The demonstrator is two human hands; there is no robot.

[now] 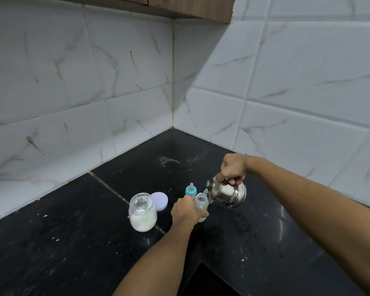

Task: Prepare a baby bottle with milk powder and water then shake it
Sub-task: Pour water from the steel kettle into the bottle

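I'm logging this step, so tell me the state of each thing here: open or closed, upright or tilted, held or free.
baby bottle: upright, top off, gripped by the left hand.
steel kettle: tilted, spout toward the bottle, held by the right hand.
powder jar: open, upright, partly filled with white powder.
purple lid: off, lying beside the jar.
blue teat cap: off the bottle, standing upright.

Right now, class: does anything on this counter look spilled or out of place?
Yes. A whitish smear marks the black counter near the back corner, and white specks dot its front; they look like spilled powder. Nothing else stands out.
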